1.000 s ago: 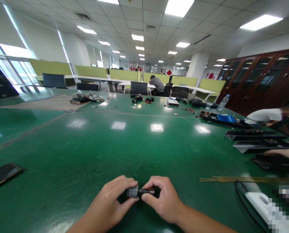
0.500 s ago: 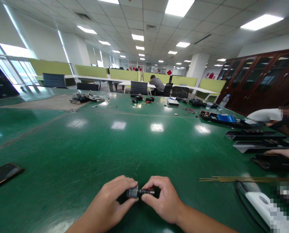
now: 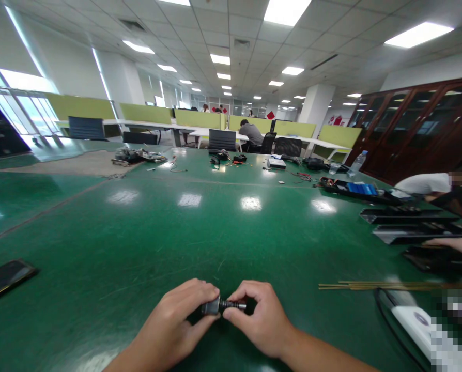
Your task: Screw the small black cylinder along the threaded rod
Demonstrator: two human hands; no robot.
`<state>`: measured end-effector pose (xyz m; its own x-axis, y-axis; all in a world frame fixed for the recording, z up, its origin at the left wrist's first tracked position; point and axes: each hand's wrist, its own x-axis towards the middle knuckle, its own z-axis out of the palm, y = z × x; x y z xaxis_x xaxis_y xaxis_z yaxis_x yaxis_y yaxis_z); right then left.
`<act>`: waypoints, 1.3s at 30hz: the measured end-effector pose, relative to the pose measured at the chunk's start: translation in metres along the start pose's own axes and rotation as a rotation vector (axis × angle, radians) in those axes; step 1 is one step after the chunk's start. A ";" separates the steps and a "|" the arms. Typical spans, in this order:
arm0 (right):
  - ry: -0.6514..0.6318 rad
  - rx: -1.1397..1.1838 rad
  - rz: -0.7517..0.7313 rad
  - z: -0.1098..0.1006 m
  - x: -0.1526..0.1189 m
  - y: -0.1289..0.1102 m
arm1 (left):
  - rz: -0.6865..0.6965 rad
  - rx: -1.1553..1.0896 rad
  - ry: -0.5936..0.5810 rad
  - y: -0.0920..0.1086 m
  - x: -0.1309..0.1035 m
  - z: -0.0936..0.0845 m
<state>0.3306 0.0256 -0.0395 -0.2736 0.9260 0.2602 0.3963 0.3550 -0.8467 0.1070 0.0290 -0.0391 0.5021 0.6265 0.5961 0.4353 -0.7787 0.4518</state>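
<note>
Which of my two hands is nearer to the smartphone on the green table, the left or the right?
Left. Your left hand is to the right of the smartphone, with green tabletop between them; your right hand is farther right, beyond the left one.

This is an open-plan office. Beyond the green table (image 3: 215, 222) stand white desks (image 3: 148, 124) with lime-green partitions (image 3: 198, 119) and office chairs (image 3: 222, 140); to its right are glass-doored wooden cabinets (image 3: 417, 121), above it ceiling light panels (image 3: 286, 11).

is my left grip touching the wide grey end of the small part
Touching. The head view shows the left grip pinching the wide grey end, fingertips above and thumb below.
</note>
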 end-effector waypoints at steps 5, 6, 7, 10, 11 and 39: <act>-0.006 0.015 0.020 -0.001 0.000 0.001 | 0.008 0.021 0.012 0.001 0.000 -0.001; -0.008 0.023 0.027 0.000 0.000 0.001 | 0.005 0.019 0.012 0.001 0.000 -0.001; -0.009 0.030 0.034 0.000 0.000 0.001 | 0.001 0.015 0.009 0.000 -0.001 -0.001; -0.012 0.037 0.047 0.000 0.000 0.000 | -0.010 0.015 0.000 -0.002 -0.003 -0.001; -0.012 0.034 0.047 0.000 0.000 -0.001 | -0.013 0.017 -0.001 -0.002 -0.003 -0.001; -0.014 0.093 0.100 0.000 0.001 0.004 | -0.001 0.129 0.047 -0.013 -0.005 -0.004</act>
<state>0.3318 0.0276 -0.0431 -0.2496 0.9539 0.1666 0.3393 0.2473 -0.9076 0.0959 0.0363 -0.0454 0.4674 0.6230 0.6273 0.5297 -0.7654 0.3655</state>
